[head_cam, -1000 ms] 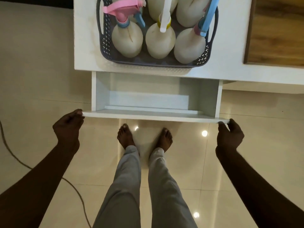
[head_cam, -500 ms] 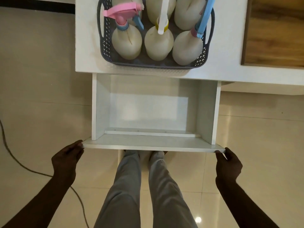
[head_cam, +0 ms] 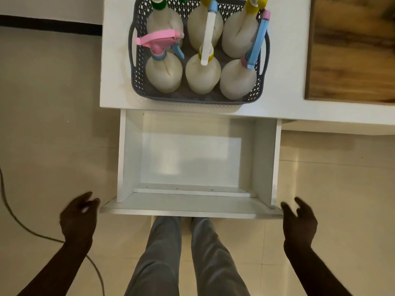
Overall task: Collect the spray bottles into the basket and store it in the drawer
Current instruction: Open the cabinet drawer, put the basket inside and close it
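— White drawer (head_cam: 190,161), pulled well out from under the surface (head_cam: 284,60), nothing lying in it. That's what I have below me.

— And your hands?

— Left hand (head_cam: 78,218) is just off the left end of the drawer front, fingers spread, grip apart and holding nothing. It's a bit blurred, and I can't tell whether a fingertip touches the panel edge. Right hand (head_cam: 299,223) is at the right end of the front, grip apart too, fingers loose and splayed beside the corner, empty.

— Where's the basket?

— Grey basket (head_cam: 195,97) sits on the surface, right above the drawer, near the front edge. Its walls are perforated, with a handle on each side.

— Bottles?

— Six of them, all upright inside the basket in two rows of three. In the near row: pink-trigger bottle (head_cam: 164,73) on the left, white-trigger bottle (head_cam: 203,74) in the middle, blue-trigger bottle (head_cam: 238,81) on the right. In the far row I see a green collar (head_cam: 158,4) on the left one; the other two have yellow collars, and their tops are cut off by the frame edge.

— Anything else in view?

— Wood board (head_cam: 352,50) on the surface to the right of the basket, apart from it. My legs (head_cam: 186,257) in grey trousers stand just behind the drawer front. A cable (head_cam: 12,218) runs along the tiled floor on my left.
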`<control>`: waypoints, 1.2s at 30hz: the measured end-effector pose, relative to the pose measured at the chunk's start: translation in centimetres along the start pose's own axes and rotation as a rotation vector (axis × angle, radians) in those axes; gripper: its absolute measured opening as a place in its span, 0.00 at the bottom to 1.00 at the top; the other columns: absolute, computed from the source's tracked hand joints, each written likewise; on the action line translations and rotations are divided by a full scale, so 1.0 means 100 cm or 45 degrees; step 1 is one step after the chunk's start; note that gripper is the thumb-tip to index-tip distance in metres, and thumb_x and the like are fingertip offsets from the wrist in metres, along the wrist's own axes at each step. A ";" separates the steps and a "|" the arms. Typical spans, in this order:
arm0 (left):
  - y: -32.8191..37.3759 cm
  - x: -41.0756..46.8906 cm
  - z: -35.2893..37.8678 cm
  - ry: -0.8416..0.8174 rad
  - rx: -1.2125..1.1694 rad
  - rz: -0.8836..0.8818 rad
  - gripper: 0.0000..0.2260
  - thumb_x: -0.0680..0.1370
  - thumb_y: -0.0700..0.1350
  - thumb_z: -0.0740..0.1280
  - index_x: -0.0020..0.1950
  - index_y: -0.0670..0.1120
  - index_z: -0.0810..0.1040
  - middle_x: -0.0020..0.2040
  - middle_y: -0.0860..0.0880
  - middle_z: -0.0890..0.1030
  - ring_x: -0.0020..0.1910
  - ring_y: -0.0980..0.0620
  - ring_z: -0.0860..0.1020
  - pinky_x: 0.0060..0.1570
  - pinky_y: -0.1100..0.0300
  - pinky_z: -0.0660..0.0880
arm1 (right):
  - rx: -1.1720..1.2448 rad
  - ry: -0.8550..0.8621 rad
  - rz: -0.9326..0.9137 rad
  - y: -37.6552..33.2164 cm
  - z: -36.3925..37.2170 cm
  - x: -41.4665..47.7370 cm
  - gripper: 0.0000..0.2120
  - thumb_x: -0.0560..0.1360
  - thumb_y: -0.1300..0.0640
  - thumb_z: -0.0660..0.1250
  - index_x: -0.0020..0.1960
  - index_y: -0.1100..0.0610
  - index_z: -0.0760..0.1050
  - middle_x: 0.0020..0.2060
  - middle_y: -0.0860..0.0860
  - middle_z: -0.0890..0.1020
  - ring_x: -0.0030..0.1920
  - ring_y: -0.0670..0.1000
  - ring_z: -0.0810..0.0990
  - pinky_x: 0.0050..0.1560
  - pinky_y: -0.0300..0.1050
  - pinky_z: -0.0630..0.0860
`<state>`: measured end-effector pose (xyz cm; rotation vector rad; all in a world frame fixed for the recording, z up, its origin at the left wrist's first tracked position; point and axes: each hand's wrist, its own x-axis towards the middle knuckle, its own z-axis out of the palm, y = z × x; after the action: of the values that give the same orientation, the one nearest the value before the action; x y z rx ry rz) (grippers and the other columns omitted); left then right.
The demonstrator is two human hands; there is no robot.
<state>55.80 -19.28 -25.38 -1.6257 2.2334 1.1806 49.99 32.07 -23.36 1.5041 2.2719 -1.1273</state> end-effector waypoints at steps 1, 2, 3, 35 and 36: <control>0.019 0.005 0.004 0.100 -0.013 0.096 0.15 0.79 0.38 0.72 0.66 0.43 0.81 0.63 0.41 0.83 0.63 0.41 0.81 0.64 0.51 0.76 | 0.074 0.003 -0.035 -0.022 0.003 0.003 0.22 0.79 0.57 0.74 0.72 0.52 0.77 0.71 0.53 0.80 0.74 0.55 0.76 0.74 0.56 0.73; 0.043 0.012 0.009 0.160 -0.059 0.210 0.15 0.79 0.38 0.71 0.66 0.43 0.80 0.63 0.41 0.82 0.61 0.41 0.81 0.63 0.49 0.78 | 0.144 -0.006 -0.087 -0.048 0.006 0.007 0.21 0.79 0.58 0.74 0.71 0.52 0.78 0.70 0.54 0.81 0.73 0.55 0.77 0.73 0.55 0.74; 0.070 0.019 0.014 0.174 -0.116 0.342 0.15 0.80 0.39 0.70 0.66 0.44 0.80 0.63 0.40 0.82 0.59 0.42 0.82 0.61 0.47 0.80 | 0.214 -0.030 -0.161 -0.076 0.009 0.011 0.19 0.79 0.59 0.73 0.70 0.53 0.80 0.67 0.54 0.83 0.70 0.55 0.79 0.72 0.53 0.75; 0.359 0.072 0.090 -0.556 -0.454 0.291 0.09 0.79 0.31 0.68 0.45 0.42 0.84 0.41 0.46 0.86 0.35 0.54 0.85 0.47 0.60 0.84 | 0.321 -0.682 -0.326 -0.346 0.091 0.072 0.12 0.82 0.67 0.65 0.63 0.65 0.82 0.57 0.62 0.86 0.58 0.58 0.88 0.58 0.48 0.86; 0.351 0.066 0.085 -0.569 -0.477 0.300 0.10 0.79 0.31 0.68 0.45 0.43 0.85 0.39 0.46 0.87 0.36 0.53 0.86 0.47 0.59 0.84 | 0.347 -0.696 -0.311 -0.337 0.085 0.067 0.12 0.82 0.68 0.65 0.64 0.66 0.82 0.58 0.63 0.86 0.60 0.60 0.87 0.60 0.50 0.86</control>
<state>20.39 -14.83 -16.84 -1.0568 2.0318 1.8984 16.11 24.39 -16.44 0.8443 2.0017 -1.7226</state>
